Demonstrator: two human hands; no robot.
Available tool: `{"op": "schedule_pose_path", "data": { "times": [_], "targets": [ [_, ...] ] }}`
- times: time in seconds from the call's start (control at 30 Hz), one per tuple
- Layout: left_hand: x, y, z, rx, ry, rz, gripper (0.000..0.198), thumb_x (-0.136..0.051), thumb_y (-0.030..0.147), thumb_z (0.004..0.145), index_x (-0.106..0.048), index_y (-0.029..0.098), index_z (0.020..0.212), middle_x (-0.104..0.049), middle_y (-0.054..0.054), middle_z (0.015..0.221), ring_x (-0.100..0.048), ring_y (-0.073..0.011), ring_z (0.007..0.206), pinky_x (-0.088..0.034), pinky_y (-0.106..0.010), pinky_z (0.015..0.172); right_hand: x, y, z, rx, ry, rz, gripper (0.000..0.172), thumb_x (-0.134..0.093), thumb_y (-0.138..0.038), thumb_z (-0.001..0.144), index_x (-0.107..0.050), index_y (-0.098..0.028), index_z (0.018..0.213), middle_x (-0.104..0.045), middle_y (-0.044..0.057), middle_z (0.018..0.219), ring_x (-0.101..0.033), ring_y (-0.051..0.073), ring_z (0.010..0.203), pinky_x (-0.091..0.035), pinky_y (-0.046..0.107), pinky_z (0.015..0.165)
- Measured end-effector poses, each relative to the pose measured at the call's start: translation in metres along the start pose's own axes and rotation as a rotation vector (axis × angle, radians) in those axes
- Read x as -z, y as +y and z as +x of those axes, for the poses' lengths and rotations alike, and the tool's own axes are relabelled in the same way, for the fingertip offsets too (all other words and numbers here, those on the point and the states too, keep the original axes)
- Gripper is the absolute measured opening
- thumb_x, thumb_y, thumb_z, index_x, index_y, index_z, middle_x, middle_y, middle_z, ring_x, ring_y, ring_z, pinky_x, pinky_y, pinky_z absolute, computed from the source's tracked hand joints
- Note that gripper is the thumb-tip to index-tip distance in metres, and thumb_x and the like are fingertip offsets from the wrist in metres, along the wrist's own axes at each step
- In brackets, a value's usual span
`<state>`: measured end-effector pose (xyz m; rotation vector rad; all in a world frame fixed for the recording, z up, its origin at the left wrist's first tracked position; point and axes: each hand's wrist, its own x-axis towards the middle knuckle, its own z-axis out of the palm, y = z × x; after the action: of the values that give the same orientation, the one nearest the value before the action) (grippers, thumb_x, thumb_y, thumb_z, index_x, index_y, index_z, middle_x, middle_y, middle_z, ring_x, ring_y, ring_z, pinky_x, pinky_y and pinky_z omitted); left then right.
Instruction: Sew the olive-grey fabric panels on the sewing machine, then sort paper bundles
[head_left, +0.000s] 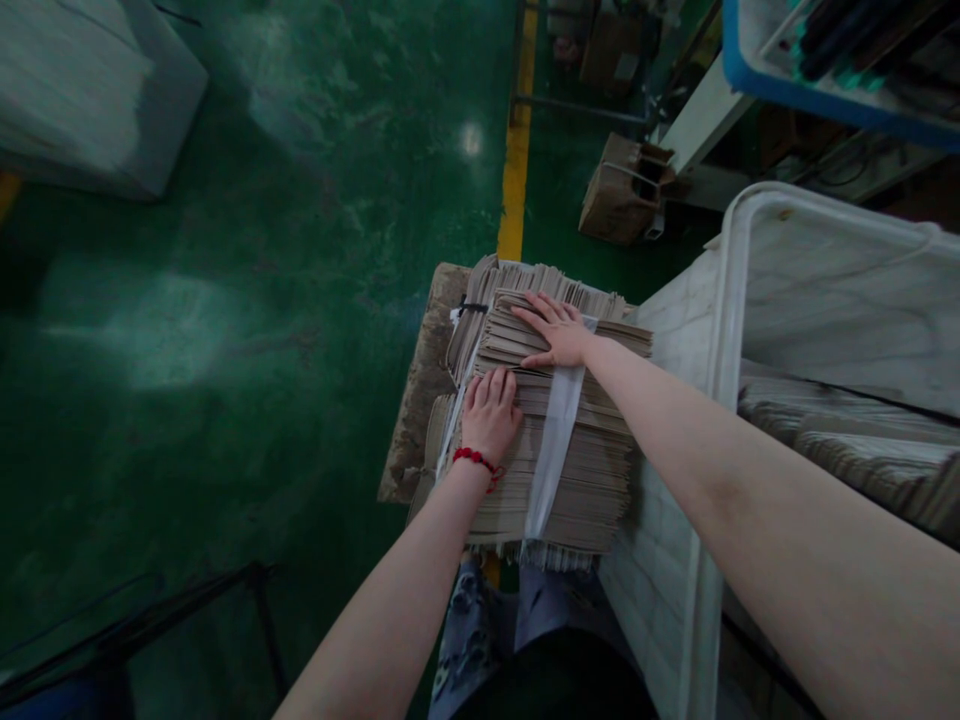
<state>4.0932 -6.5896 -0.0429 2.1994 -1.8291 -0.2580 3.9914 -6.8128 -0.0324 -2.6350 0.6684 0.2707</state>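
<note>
A thick bundle of grey-brown cardboard sheets [577, 450] stands in front of me, its many thin edges facing up. A white strap [553, 455] runs over it lengthwise. My right hand [556, 332] lies on the far part of the bundle with its fingers spread, across the strap. Nearer to me, my left hand [491, 410] rests on the left side of the bundle, fingers slightly bent and lying on the sheet edges; a red bracelet is on that wrist. Beyond the bundle are more cardboard sheets [469, 335], tied with a black band. Beneath them shows a worn wooden board [427, 370].
To my right stands a large white bin [731, 300] holding more stacked sheets [877, 440]. A torn cardboard box [622, 190] sits on the green floor by a yellow line [516, 180]. A large pale block [97, 100] lies far left; a dark metal frame [262, 610] is near left.
</note>
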Motion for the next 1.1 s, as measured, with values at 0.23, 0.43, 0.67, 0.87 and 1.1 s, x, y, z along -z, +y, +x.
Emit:
{"op": "schedule_pose_path", "data": {
  "times": [0.23,0.43,0.67,0.87,1.1],
  "targets": [
    [-0.0008,0.0002,-0.0003,0.014,-0.001,0.008,0.055,-0.048,0.023,0.086,-0.044,0.015,0.140,-0.046,-0.010,0.146,-0.039,-0.0264,0.134,-0.021,-0.043,0.118,-0.0012,0.0008,0.0005,0.002,-0.005,-0.006,0.100,-0.053,-0.079,0.071,-0.013,-0.036,0.153,0.002,0.002,0.163,0.000,0.034,0.147,-0.009,0.059,0.113],
    [-0.0018,0.0000,-0.0007,0.015,0.004,0.012,0.055,-0.049,0.024,0.086,-0.044,0.015,0.140,-0.044,-0.010,0.147,-0.038,-0.0268,0.134,-0.020,-0.042,0.118,-0.0022,0.0018,0.0014,-0.001,0.001,-0.004,0.099,-0.053,-0.078,0.072,-0.013,-0.038,0.152,0.001,0.000,0.163,-0.001,0.034,0.147,-0.011,0.059,0.113],
    [-0.0040,-0.0005,0.0024,0.029,0.015,0.003,0.054,-0.048,0.024,0.086,-0.046,0.015,0.139,-0.049,-0.009,0.144,-0.042,-0.0265,0.130,-0.021,-0.042,0.117,-0.0029,0.0022,0.0022,-0.009,-0.007,-0.001,0.100,-0.055,-0.077,0.072,-0.013,-0.037,0.153,0.002,0.000,0.163,0.000,0.035,0.147,-0.009,0.059,0.113],
    [-0.0017,0.0004,0.0051,0.034,0.022,0.015,0.065,-0.044,0.023,0.088,-0.028,0.018,0.151,-0.050,-0.007,0.143,-0.045,-0.0255,0.126,-0.024,-0.041,0.115,-0.0028,0.0023,0.0015,0.000,-0.003,0.007,0.097,-0.053,-0.076,0.073,-0.012,-0.037,0.153,0.001,0.000,0.163,-0.001,0.035,0.147,-0.009,0.059,0.113],
    [-0.0013,0.0000,0.0039,0.021,0.001,0.033,0.065,-0.044,0.025,0.089,-0.028,0.017,0.151,-0.048,-0.008,0.144,-0.042,-0.0262,0.128,-0.022,-0.041,0.115,-0.0025,0.0022,0.0019,-0.001,-0.013,-0.006,0.098,-0.053,-0.077,0.073,-0.012,-0.037,0.153,0.002,0.001,0.163,0.000,0.034,0.147,-0.010,0.060,0.112]
  ]
}}
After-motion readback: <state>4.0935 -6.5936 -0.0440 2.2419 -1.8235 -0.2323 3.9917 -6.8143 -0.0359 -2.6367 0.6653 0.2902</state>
